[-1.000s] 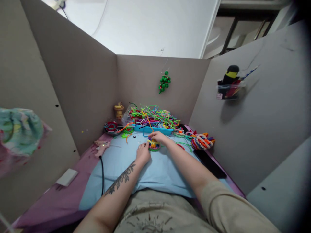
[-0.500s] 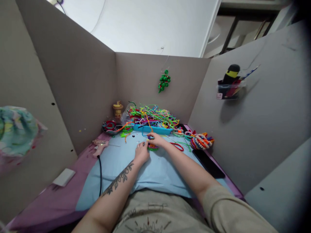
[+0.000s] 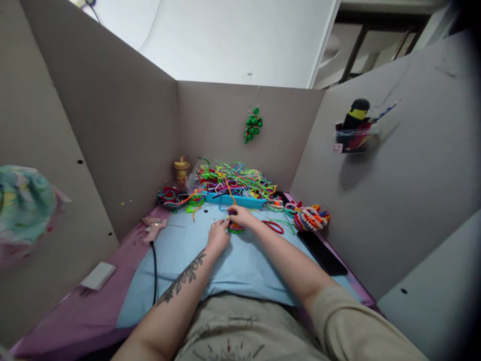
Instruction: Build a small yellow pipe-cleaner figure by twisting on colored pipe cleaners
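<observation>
My left hand (image 3: 218, 236) is closed at the left edge of a small round multicoloured cord piece (image 3: 236, 229), with pink, orange and green rows showing. My right hand (image 3: 242, 216) pinches the top of that same piece from above and the right. The fingertips of both hands nearly meet, so much of the piece is hidden. A thin blue cord (image 3: 221, 201) loops up behind the fingers. The work is low over a light blue sheet (image 3: 188, 260).
Behind the hands, a blue tray (image 3: 214, 198) overflows with colourful cords (image 3: 240, 178). At the left lie a pink glue gun (image 3: 155, 230) and a dark bowl (image 3: 164, 204). To the right are a red loop (image 3: 273, 227), a braided bundle (image 3: 311, 218) and a black phone (image 3: 322, 253). Grey panels (image 3: 218, 120) enclose the table.
My hands have barely shifted; the fingers of both stay close together on the cord piece. The whole view has moved very slightly.
</observation>
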Available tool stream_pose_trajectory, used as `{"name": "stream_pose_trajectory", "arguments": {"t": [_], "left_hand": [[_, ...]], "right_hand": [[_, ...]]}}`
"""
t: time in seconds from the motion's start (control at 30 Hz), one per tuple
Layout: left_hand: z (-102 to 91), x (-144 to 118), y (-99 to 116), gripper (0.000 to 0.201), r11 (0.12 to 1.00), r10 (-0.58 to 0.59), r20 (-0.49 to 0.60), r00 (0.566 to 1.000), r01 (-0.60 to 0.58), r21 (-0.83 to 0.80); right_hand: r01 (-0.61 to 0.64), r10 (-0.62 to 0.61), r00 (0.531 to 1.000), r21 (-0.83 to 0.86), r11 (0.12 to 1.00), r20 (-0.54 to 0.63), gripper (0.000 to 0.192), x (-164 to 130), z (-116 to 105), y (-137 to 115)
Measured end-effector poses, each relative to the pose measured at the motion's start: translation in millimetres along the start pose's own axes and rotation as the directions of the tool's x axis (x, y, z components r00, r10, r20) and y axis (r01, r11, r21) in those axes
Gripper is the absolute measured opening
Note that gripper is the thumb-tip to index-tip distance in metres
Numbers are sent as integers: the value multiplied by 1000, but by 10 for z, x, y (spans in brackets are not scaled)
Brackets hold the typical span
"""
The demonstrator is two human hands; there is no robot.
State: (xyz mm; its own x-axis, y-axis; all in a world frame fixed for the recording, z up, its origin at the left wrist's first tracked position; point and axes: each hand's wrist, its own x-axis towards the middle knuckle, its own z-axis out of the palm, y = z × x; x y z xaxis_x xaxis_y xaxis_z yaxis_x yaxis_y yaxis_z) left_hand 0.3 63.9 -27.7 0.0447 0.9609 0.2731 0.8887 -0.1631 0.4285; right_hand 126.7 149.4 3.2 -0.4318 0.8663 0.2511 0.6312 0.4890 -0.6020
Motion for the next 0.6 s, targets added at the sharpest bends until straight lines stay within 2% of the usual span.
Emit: {"name": "stream_pose_trajectory", "arguments": {"t": [0.4,0.6], "left_hand": [[-33,-8,14,54,999,-36,19,999,36,0],[-9,-1,-26,55,999,-44,-24,999,43,-33]], "right_hand": [[29,-31,998,44,999,51,36,-29,-83,28],[22,-15,999,143,989,-45,36,-27,-22,59]]}}
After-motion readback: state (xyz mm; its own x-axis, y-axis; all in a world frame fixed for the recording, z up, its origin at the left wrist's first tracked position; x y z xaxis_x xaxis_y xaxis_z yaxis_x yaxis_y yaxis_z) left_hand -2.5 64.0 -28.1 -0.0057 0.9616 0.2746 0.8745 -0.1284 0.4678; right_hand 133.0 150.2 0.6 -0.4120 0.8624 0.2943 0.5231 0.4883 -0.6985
